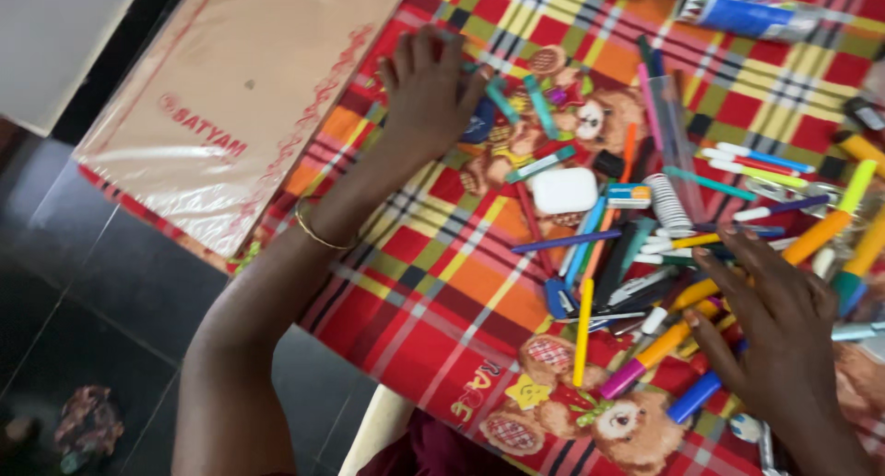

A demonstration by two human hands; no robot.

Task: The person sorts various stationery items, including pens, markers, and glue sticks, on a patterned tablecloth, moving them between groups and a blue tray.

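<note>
View from above of a table laid with a red, yellow and green plaid cloth [406, 292] printed with teddy bears. At far left lies one flat brown paper packet [230, 98] in a clear sleeve, its lower corner reaching past the cloth's edge over the dark floor. Next, the left hand [426, 91], one thin gold bangle [318, 232] on its wrist, rests palm down with fingers spread and nearly flat; the fingertips press on a few teal and blue pens [502, 103] at the upper edge of the heap, and nothing is visibly gripped. In the centre sit one white eraser [564, 190], a loose purple pen [567, 241] and a yellow marker [584, 333] (the heap around them holds several dozen pens and markers, too overlapped and blurred for an exact count). At right, the right hand [779, 324] hovers low over the pile with fingers splayed and slightly curled, its tips touching orange and yellow markers [811, 241]; whether it holds any cannot be told. At upper right lies one blue and silver pouch [747, 13]. Judged risks: round barrels near the front edge, such as the blue marker [693, 398], could roll off if either hand sweeps the heap, and a nudge to the overhanging packet could tip it to the floor
</note>
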